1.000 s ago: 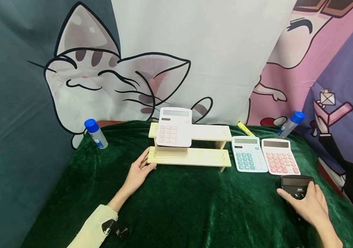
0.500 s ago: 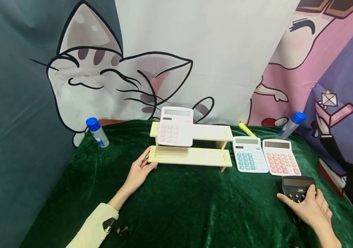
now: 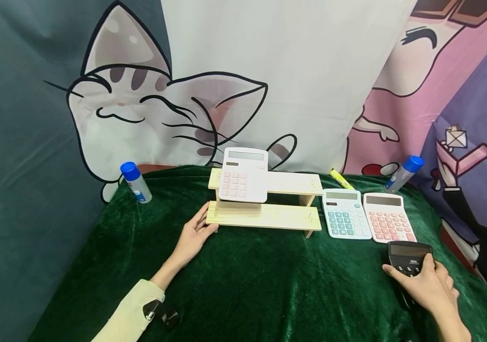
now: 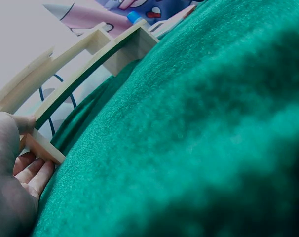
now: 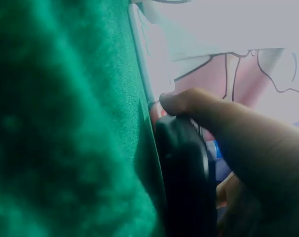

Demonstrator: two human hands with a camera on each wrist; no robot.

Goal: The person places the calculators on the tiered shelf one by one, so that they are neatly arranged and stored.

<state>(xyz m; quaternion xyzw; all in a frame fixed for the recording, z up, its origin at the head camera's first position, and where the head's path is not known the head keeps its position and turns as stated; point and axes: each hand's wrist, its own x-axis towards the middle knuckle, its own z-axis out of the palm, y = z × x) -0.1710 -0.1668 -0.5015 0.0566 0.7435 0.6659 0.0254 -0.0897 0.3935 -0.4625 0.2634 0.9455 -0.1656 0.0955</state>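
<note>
The black calculator lies near the front right edge of the green velvet cloth, just in front of the pink calculator. The right hand covers its near end with the fingers curled over the body and the thumb pressed on its top edge, so the hand grips it. Beside the pink calculator, touching its left side, sits a teal-keyed calculator. Further left stands a two-step wooden rack with a white calculator leaning on its upper step. The left hand rests at the rack's left end, thumb on the lower board and fingers lying nearly straight beneath it. A yellow marker and a blue-capped glue stick lie behind the calculators; another glue stick stands at the far left, before the cartoon cat backdrop
</note>
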